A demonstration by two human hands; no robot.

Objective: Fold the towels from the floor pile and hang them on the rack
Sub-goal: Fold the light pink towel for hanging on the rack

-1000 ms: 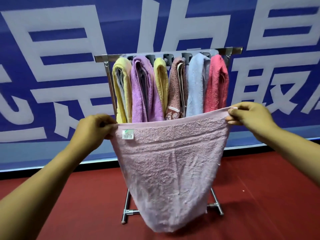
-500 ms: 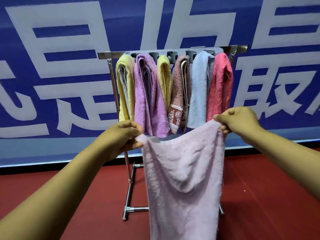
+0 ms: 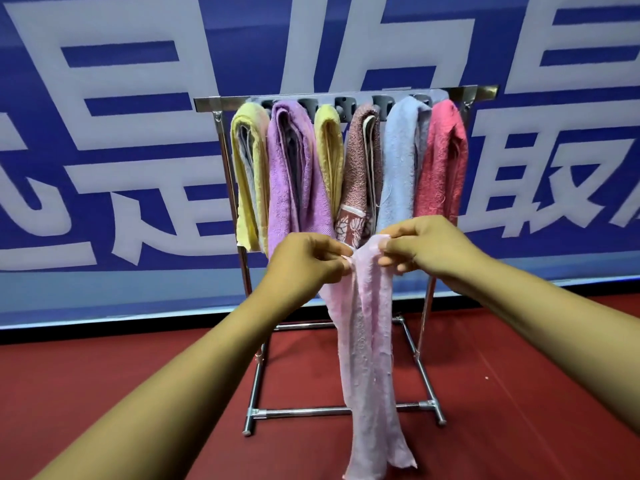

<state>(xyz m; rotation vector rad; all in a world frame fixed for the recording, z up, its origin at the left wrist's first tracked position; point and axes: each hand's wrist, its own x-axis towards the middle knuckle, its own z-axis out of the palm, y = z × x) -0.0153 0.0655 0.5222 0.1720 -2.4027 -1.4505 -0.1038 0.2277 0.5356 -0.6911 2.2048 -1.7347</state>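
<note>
Left hand (image 3: 306,259) and right hand (image 3: 424,247) nearly meeting, each pinching top corner of pink towel (image 3: 367,344). Towel hangs halved in narrow strip, tail near red floor (image 3: 138,393), in front of rack (image 3: 339,98). Behind, six folded towels on rack: yellow, purple, yellow, brown, blue, coral. Risk: corner slips during hand-over, edges misalign, fold skews; crowded rack leaves little free rail.

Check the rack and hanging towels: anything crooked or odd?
Nothing stands out. The six folded towels hang neatly on the metal rack; the left hand and right hand pinch the pale pink towel together.
</note>
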